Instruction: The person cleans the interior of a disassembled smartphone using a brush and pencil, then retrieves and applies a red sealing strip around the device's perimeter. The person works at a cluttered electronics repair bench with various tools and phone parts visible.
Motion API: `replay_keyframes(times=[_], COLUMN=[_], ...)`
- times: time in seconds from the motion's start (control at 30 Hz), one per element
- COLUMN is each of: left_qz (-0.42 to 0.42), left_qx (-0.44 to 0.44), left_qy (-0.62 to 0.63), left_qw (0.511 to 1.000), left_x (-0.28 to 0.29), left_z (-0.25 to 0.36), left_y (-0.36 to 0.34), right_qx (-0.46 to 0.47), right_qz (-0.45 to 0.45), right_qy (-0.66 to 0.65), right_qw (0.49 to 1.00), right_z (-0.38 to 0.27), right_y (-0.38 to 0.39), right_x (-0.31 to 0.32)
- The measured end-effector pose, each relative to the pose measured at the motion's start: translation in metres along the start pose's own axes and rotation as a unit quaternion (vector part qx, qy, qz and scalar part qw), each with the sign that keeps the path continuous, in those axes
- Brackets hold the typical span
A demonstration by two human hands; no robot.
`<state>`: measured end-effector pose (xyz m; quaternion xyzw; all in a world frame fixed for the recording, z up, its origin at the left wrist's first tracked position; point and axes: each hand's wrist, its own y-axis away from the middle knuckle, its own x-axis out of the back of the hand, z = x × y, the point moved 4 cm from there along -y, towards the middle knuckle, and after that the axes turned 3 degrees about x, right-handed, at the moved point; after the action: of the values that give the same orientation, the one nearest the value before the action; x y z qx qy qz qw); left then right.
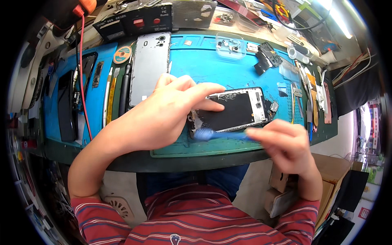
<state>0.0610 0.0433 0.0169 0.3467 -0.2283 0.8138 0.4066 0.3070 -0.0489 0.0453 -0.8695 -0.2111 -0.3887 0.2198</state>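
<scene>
White lettering (164,12) marks a black box (141,27); right fingers (265,135) hold a blue tool (225,135).

Place: watching remotely, I read this as a phone-repair workshop.
Blue work mat (192,61): scuffed in places (to my eye), spread over the bench (192,164).
Opened phone (234,111): lying on the mat.
Dark phone (66,106): lying farther left.
Black boxed unit (148,25): at the back, red controls (139,23) on its face.
Around: orange spool (122,54), clear parts box (232,57), slim hand tools (313,92).
</scene>
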Motion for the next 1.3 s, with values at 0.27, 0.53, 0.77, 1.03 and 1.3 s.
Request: replay_keyframes(times=[0.27, 0.53, 0.77, 1.03, 1.3], left_qz=[0.149, 0.092, 0.084, 0.079, 0.072], left_qx=[0.076, 0.041, 0.046, 0.049, 0.046], left_qy=[0.025, -0.11, -0.117, -0.112, -0.114], left_qw=[0.985, 0.989, 0.988, 0.989, 0.99], left_x=[0.032, 0.016, 0.016, 0.018, 0.018], left_z=[-0.015, -0.013, -0.011, -0.01, -0.009], left_y=[0.019, 0.021, 0.021, 0.021, 0.02], right_qx=[-0.01, -0.011, -0.024, -0.006, 0.02], right_qz=[0.01, 0.004, -0.044, -0.069, -0.079], right_qy=[0.103, 0.085, 0.058, 0.08, -0.016], right_qw=[0.995, 0.996, 0.997, 0.994, 0.997], right_z=[-0.005, -0.011, -0.012, -0.008, -0.009], right_y=[-0.019, -0.035, -0.036, -0.036, -0.04], right_x=[-0.017, -0.005, 0.005, 0.0, 0.002])
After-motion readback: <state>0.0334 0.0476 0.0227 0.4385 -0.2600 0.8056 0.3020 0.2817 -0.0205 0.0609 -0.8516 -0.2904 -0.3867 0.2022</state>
